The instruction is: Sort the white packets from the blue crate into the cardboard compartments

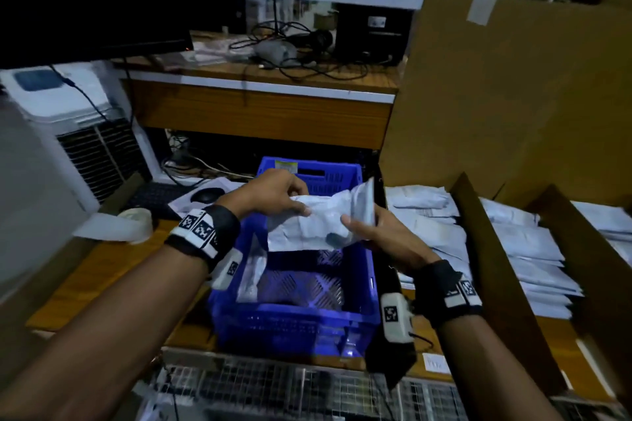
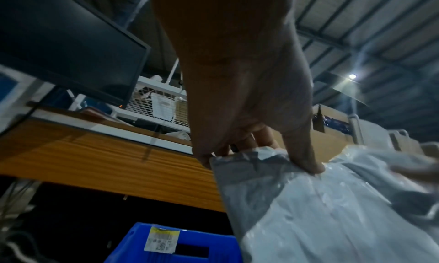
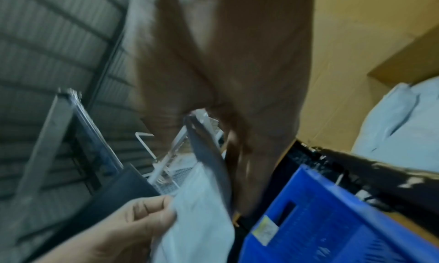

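A crumpled white packet (image 1: pixel 314 222) hangs above the blue crate (image 1: pixel 294 321), held between both hands. My left hand (image 1: pixel 278 196) pinches its top left corner; the left wrist view shows the thumb and fingers (image 2: pixel 306 165) clamped on the packet (image 2: pixel 320 210). My right hand (image 1: pixel 367 227) grips the packet's right edge, with the thumb on its face. In the right wrist view the packet (image 3: pixel 202 210) runs down from the right hand (image 3: pixel 237 154), and the left hand (image 3: pixel 142 222) shows at the bottom. One clear-wrapped packet (image 1: pixel 253 273) leans inside the crate's left wall.
Cardboard compartments (image 1: pixel 478 249) to the right hold stacks of white packets (image 1: pixel 533 256). A tall cardboard sheet (image 1: pixel 513 96) stands behind them. A keyboard and mouse (image 1: pixel 207 195), a tape roll (image 1: pixel 136 219) and a monitor (image 1: pixel 85 0) are on the left; a wire rack (image 1: pixel 273 386) sits below the desk edge.
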`<state>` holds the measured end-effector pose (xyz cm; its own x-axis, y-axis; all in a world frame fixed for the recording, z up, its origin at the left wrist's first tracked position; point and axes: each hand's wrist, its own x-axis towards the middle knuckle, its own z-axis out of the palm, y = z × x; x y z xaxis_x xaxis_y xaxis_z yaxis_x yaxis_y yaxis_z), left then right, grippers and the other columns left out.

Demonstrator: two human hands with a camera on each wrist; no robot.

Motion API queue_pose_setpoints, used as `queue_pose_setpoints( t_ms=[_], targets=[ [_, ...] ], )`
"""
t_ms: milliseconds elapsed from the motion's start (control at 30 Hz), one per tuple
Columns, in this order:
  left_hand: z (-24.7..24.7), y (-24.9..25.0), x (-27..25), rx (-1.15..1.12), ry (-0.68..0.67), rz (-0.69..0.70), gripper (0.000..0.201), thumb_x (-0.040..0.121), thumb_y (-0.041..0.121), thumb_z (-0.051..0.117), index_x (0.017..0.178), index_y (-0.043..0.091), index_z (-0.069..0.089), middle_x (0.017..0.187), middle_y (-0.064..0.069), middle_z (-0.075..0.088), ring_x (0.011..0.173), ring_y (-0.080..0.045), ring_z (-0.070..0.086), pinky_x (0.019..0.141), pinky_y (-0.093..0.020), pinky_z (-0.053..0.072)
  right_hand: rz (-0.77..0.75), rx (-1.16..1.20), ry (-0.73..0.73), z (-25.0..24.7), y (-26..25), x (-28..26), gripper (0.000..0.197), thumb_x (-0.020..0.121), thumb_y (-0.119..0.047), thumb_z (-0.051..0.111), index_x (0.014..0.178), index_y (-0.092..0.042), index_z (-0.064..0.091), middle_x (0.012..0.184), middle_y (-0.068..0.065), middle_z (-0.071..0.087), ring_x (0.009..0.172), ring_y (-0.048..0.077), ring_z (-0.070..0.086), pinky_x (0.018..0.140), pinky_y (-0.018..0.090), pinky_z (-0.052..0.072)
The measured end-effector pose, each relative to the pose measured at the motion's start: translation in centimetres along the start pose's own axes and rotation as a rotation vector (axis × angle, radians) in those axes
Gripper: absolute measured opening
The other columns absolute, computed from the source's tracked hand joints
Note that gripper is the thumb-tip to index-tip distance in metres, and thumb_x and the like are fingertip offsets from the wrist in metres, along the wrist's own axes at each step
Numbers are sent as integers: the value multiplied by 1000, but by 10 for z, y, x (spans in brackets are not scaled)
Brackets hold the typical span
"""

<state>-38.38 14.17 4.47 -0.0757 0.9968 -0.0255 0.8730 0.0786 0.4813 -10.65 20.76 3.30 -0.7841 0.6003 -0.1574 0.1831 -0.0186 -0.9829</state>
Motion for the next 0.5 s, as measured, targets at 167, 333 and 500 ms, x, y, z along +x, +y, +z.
queue_pose_setpoints(
  t_ms=[167, 333, 500],
  targets=[
    [-5, 12, -17, -346, 81, 12, 17, 89, 38, 85, 89, 23, 78, 89, 6, 78, 85, -8, 71, 82, -34, 53, -20, 224, 269, -11, -5, -4, 28, 107, -18, 61, 130, -1, 65, 118, 13, 78, 107, 28, 76, 89, 41, 65],
    [-1, 21, -29, -637, 67, 4, 16, 91, 13, 83, 106, 8, 76, 105, -22, 78, 96, -27, 74, 97, -58, 57, -78, 279, 152, -44, -19, -20, 32, 109, -19, 56, 133, 0, 65, 127, 17, 74, 119, 33, 71, 92, 41, 63],
    [1, 39, -34, -693, 105, 16, 21, 93, 10, 80, 113, 6, 74, 106, -17, 80, 102, -31, 76, 98, -55, 58, -129, 293, 149, -68, -24, -30, 40, 109, -31, 54, 137, -3, 64, 131, 15, 73, 125, 33, 68, 105, 46, 57]
  ],
)
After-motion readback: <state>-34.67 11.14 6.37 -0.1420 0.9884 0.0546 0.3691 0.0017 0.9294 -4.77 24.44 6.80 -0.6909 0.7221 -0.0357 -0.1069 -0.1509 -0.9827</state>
